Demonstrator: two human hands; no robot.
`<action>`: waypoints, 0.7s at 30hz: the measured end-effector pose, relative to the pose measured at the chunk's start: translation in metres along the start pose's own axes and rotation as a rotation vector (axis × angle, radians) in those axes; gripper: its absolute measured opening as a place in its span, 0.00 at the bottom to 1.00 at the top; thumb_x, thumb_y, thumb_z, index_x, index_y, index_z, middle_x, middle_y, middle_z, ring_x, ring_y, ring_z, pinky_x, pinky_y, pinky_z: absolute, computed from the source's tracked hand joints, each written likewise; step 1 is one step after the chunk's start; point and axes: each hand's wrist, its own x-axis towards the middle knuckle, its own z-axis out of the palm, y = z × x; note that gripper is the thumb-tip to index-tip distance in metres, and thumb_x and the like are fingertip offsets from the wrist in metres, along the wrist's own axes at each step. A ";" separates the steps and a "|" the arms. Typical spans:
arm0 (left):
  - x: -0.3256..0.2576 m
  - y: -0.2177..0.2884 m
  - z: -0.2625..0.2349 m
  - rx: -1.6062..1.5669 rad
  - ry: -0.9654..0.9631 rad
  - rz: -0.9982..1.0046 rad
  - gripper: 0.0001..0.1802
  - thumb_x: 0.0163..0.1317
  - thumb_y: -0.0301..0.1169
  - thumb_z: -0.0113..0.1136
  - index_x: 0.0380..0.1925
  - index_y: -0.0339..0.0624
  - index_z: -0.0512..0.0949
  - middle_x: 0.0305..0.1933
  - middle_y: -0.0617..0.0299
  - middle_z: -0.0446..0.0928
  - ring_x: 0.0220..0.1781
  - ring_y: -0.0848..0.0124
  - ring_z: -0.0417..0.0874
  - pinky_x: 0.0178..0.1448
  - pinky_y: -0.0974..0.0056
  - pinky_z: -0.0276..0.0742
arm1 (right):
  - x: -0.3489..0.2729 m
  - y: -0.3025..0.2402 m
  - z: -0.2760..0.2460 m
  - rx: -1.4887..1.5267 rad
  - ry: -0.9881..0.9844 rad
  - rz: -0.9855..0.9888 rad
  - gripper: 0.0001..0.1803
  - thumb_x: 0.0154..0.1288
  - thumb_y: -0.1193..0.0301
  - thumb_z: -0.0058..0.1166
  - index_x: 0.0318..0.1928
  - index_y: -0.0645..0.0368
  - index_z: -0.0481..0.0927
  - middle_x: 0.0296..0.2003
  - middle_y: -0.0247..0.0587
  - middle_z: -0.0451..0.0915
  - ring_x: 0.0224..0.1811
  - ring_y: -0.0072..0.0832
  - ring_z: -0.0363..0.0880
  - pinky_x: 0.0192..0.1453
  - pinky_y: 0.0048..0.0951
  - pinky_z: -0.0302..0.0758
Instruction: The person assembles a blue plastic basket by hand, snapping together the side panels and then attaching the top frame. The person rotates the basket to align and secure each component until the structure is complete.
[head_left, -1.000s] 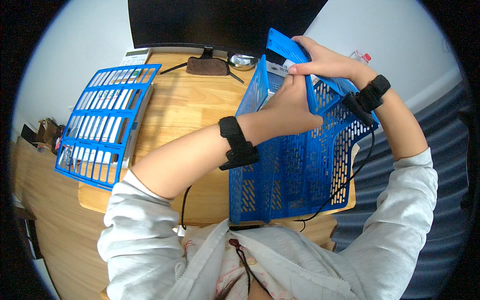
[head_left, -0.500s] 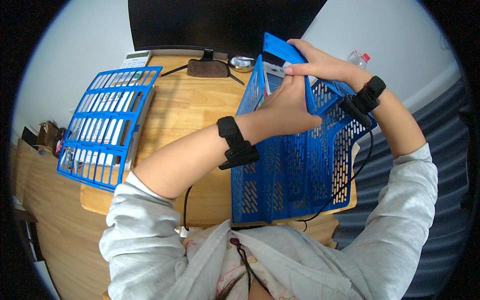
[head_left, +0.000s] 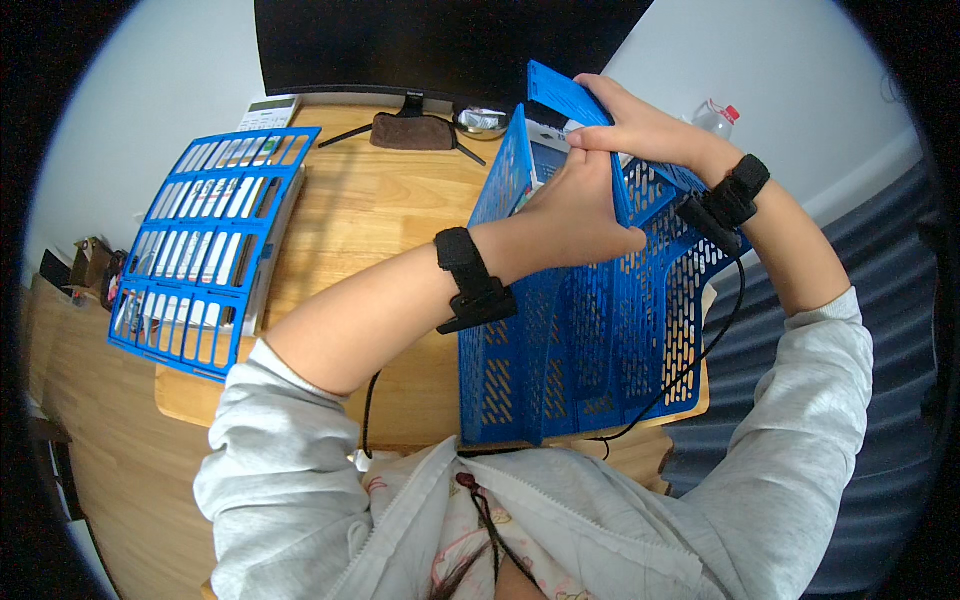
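Observation:
A blue perforated plastic file rack [head_left: 590,370] stands on the right part of the desk, close to my body. My left hand [head_left: 570,215] reaches over it and grips an upright divider near the top, with the thumb on the right side; its other fingers are partly hidden. At the far end my right hand [head_left: 640,125] is closed on a blue panel [head_left: 565,92] of the rack, fingers over its far side and thumb pointing left, almost touching my left hand. Papers or booklets [head_left: 545,150] stick up in the left compartment.
Another blue slotted rack [head_left: 195,240], filled with white-edged items, sits at the desk's left. Behind stand a dark monitor [head_left: 440,45], a brown cloth pad [head_left: 412,132], a metallic bowl [head_left: 483,122] and a calculator [head_left: 270,112]. A red-capped bottle [head_left: 714,118] is behind my right wrist. A black cable [head_left: 700,352] hangs from the right wrist strap.
The whole view has shifted very slightly. Both hands keep their grip on the blue rack, with no clear movement of it.

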 end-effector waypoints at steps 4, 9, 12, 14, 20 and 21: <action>0.000 -0.001 0.002 -0.010 0.004 0.005 0.52 0.40 0.37 0.66 0.54 0.11 0.46 0.55 0.26 0.58 0.57 0.43 0.67 0.56 0.61 0.71 | 0.001 0.001 -0.001 -0.046 -0.053 0.019 0.53 0.48 0.38 0.47 0.63 0.68 0.52 0.60 0.67 0.55 0.62 0.56 0.58 0.61 0.41 0.63; 0.001 -0.001 0.001 0.002 -0.005 -0.016 0.52 0.40 0.37 0.66 0.54 0.12 0.45 0.55 0.25 0.57 0.59 0.42 0.64 0.58 0.59 0.69 | 0.003 -0.001 -0.002 0.012 -0.031 -0.007 0.53 0.47 0.39 0.52 0.60 0.73 0.57 0.54 0.66 0.62 0.57 0.51 0.64 0.58 0.37 0.65; 0.000 0.002 0.001 0.051 0.013 -0.017 0.52 0.40 0.36 0.66 0.55 0.12 0.45 0.55 0.25 0.56 0.60 0.41 0.63 0.58 0.58 0.69 | 0.004 -0.004 -0.006 0.051 -0.036 -0.008 0.53 0.46 0.40 0.55 0.57 0.75 0.60 0.51 0.65 0.66 0.53 0.47 0.68 0.56 0.33 0.68; -0.002 0.004 0.001 0.010 0.019 -0.023 0.52 0.40 0.36 0.66 0.55 0.12 0.45 0.55 0.26 0.56 0.59 0.40 0.64 0.58 0.58 0.69 | 0.004 -0.006 -0.007 0.072 -0.065 0.015 0.53 0.45 0.40 0.56 0.57 0.76 0.60 0.51 0.65 0.66 0.53 0.46 0.69 0.55 0.33 0.69; -0.004 0.003 0.008 0.001 0.062 -0.007 0.52 0.37 0.34 0.66 0.54 0.12 0.46 0.53 0.27 0.58 0.55 0.40 0.66 0.55 0.57 0.71 | 0.004 -0.004 -0.010 0.017 -0.153 0.080 0.58 0.44 0.32 0.48 0.62 0.68 0.53 0.57 0.67 0.60 0.59 0.54 0.62 0.59 0.42 0.65; -0.005 0.002 0.009 0.017 0.085 0.013 0.52 0.36 0.34 0.66 0.54 0.13 0.47 0.52 0.28 0.59 0.55 0.40 0.67 0.54 0.57 0.71 | 0.003 -0.004 -0.010 0.023 -0.151 0.078 0.57 0.44 0.32 0.48 0.62 0.67 0.54 0.57 0.66 0.60 0.59 0.54 0.62 0.59 0.41 0.66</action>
